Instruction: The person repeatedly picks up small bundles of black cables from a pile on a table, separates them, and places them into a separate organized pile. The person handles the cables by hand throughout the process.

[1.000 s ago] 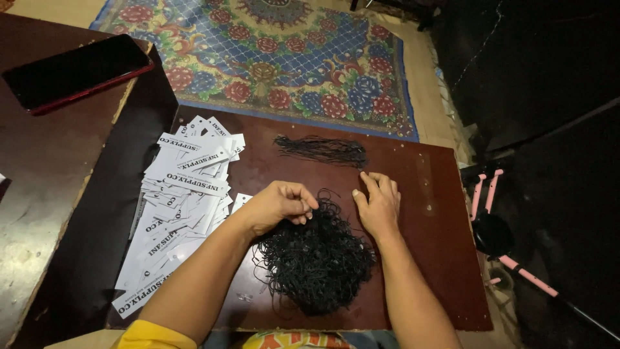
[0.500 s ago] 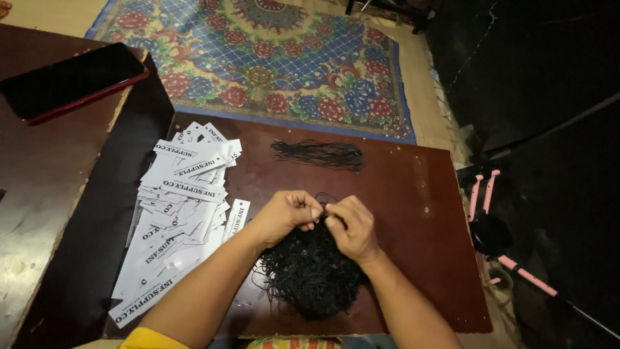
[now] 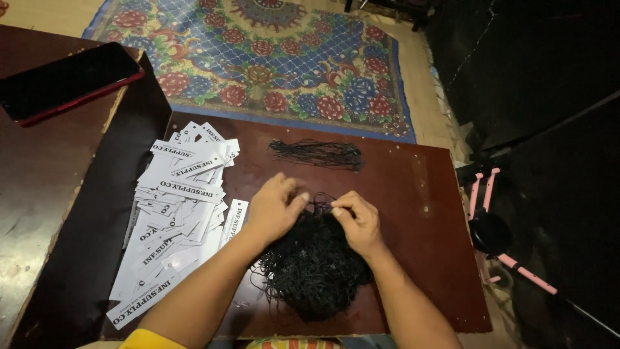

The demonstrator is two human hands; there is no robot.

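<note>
- The low table looks like dark brown wood, smooth with a soft shine.
- The string pile is thin, black and matt.
- The tags look like white paper or card.
- The rug is patterned cloth.

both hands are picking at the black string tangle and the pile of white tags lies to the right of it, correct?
Not quite: the head view shows the pile of white tags to the left of the black string tangle, not the right. The left hand and right hand are indeed both picking at the tangle.
</note>
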